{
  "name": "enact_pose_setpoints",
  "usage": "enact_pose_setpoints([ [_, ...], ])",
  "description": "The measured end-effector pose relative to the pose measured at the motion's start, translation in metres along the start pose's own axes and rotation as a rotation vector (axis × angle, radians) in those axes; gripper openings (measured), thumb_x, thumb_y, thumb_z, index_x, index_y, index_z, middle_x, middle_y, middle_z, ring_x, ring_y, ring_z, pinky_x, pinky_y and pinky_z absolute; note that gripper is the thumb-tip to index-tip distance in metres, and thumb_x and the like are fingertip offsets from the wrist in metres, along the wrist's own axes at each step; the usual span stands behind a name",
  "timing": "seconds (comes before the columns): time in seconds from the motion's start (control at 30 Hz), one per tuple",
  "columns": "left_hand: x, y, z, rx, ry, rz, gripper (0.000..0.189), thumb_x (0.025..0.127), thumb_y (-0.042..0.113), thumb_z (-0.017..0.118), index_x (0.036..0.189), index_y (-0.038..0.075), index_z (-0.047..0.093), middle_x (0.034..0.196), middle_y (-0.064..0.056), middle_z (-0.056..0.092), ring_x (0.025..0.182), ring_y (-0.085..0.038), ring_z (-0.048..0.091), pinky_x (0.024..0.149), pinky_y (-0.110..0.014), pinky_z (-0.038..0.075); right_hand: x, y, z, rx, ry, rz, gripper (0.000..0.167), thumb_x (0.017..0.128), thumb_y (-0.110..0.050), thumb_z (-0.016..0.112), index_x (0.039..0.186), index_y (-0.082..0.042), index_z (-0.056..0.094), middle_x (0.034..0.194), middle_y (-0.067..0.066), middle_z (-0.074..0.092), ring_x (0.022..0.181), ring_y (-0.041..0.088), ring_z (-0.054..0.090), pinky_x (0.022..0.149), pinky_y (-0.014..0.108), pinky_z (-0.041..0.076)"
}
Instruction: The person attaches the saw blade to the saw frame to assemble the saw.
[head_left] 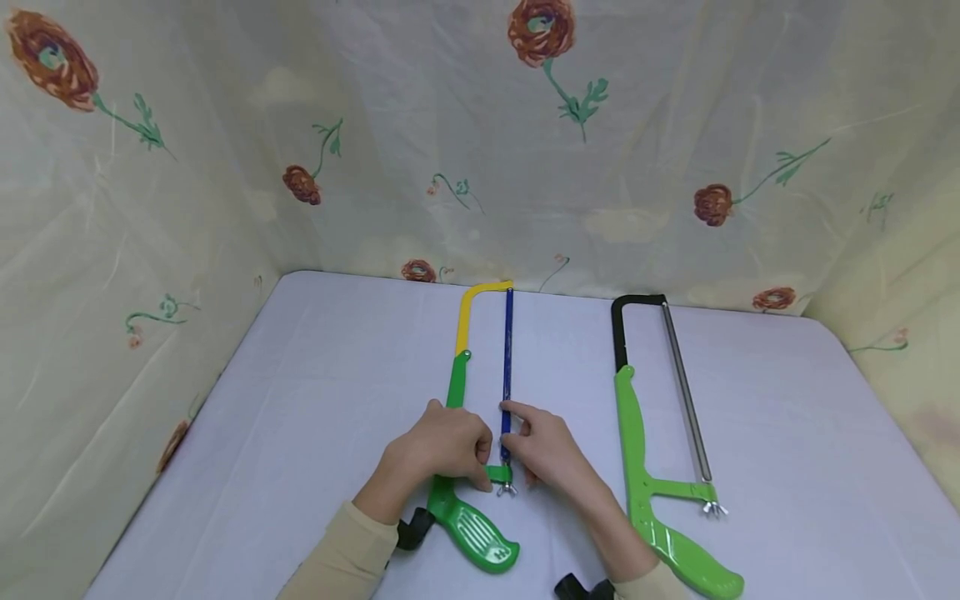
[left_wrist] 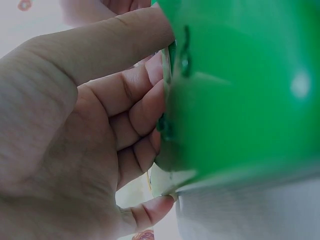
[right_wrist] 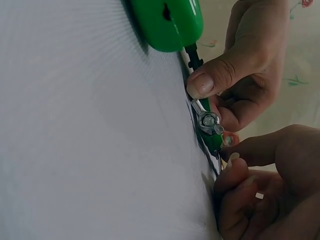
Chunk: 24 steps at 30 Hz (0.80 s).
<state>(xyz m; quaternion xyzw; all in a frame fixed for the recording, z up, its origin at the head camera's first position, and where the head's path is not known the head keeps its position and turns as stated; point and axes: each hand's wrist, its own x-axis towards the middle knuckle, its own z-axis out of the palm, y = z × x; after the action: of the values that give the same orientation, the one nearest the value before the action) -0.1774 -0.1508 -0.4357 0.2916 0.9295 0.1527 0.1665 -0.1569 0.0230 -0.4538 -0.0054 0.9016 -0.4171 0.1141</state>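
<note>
A hacksaw (head_left: 480, 537) with a green handle and a yellow front frame lies on the table. My left hand (head_left: 450, 442) grips its green frame by the short crossbar. In the right wrist view, that thumb presses the bar beside a metal wing nut (right_wrist: 209, 119). Along the saw's open side runs a blue blade (head_left: 508, 350). My right hand (head_left: 551, 446) pinches the blade's lower part, just above the crossbar. The left wrist view shows my left thumb and curled fingers against the green handle (left_wrist: 240, 100), which hides much of the scene.
To the right lies a second hacksaw (head_left: 633, 433), with a light green handle, black front frame and grey blade (head_left: 686, 387). A white cloth covers the table (head_left: 337, 375). Flower-printed curtains (head_left: 450, 100) hang at the back and sides.
</note>
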Motion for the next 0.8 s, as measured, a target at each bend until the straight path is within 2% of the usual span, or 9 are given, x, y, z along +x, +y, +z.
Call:
enact_pose_setpoints([
  [0.33, 0.000, 0.001, -0.001, 0.000, -0.005, -0.003, 0.032, 0.071, 0.039, 0.088, 0.061, 0.025, 0.060, 0.056, 0.013, 0.054, 0.055, -0.007, 0.048, 0.078, -0.036, 0.030, -0.003, 0.000, -0.001, 0.017, -0.012, -0.018, 0.051, 0.090, -0.012, 0.063, 0.140, -0.010, 0.055, 0.059, 0.006, 0.057, 0.036, 0.014, 0.051, 0.044, 0.027, 0.041],
  [0.6, 0.000, 0.001, -0.002, -0.006, -0.006, 0.000, 0.032, 0.072, 0.039, 0.087, 0.061, 0.025, 0.060, 0.055, 0.013, 0.054, 0.055, -0.008, 0.048, 0.078, -0.035, 0.030, -0.002, 0.002, -0.012, 0.095, -0.102, -0.051, 0.045, 0.091, -0.012, 0.062, 0.136, -0.007, 0.058, 0.065, 0.009, 0.062, 0.042, 0.016, 0.056, 0.046, 0.031, 0.049],
  [0.8, 0.001, 0.001, -0.002, -0.007, -0.003, 0.006, 0.033, 0.072, 0.040, 0.087, 0.060, 0.026, 0.060, 0.055, 0.013, 0.053, 0.055, -0.007, 0.048, 0.078, -0.035, 0.030, -0.002, 0.008, -0.022, 0.161, -0.145, -0.063, 0.030, 0.091, -0.012, 0.065, 0.119, -0.004, 0.058, 0.070, 0.010, 0.061, 0.050, 0.019, 0.058, 0.051, 0.033, 0.052],
])
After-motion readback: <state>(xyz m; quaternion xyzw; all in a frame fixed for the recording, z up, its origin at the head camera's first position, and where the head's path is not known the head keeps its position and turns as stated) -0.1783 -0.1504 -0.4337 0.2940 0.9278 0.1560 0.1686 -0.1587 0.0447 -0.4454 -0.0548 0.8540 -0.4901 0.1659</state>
